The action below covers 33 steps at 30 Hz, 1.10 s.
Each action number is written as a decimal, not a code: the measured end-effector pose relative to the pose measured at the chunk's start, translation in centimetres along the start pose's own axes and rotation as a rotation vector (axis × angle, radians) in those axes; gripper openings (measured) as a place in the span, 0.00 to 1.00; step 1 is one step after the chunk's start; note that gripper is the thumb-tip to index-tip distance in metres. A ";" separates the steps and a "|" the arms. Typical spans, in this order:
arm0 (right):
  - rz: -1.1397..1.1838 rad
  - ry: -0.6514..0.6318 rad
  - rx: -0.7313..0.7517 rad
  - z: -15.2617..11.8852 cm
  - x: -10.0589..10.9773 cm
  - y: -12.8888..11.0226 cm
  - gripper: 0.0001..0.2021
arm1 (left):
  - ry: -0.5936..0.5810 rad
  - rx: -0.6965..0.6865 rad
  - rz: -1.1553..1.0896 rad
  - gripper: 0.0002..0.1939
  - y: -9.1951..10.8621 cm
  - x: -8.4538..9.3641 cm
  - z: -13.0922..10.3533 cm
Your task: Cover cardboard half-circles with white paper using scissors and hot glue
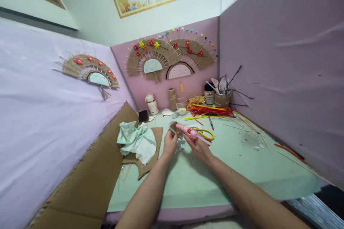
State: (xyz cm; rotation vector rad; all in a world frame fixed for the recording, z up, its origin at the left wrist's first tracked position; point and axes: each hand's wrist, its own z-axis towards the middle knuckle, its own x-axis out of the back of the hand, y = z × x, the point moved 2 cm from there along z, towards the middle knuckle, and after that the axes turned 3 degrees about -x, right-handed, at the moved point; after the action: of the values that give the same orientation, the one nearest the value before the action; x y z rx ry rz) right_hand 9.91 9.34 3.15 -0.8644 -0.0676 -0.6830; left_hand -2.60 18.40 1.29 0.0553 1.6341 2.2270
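Observation:
Near the middle of the green table (199,189), my left hand (171,144) pinches a small brown piece (173,126) with a pale edge. My right hand (198,146) is wrapped round a pink glue gun (186,131), with a clear glue stick showing at its rear. The gun's nozzle points left, close to the brown piece; whether they touch is unclear. Yellow-handled scissors (209,134) lie just beyond my right hand. Something pale blue (181,144) shows between the hands.
Left of my hands, patterned cloth (137,141) lies on cut cardboard (158,139). Red and yellow pipe cleaners (212,110), a white bottle (152,104), twine roll (172,99) and a pot of twigs (222,99) stand behind. Thin sticks (258,130) lie right. Fans hang on the partitions.

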 end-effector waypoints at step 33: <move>-0.102 0.037 -0.070 -0.3 -0.4 1.2 0.16 | 0.104 -0.103 0.326 0.17 1.5 0.1 -0.5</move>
State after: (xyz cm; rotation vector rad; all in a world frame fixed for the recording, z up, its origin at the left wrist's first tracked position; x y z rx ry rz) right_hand 10.21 9.91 2.04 -0.9201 -0.0549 -0.8009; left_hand -3.27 17.59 2.50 0.1939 1.6597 2.5945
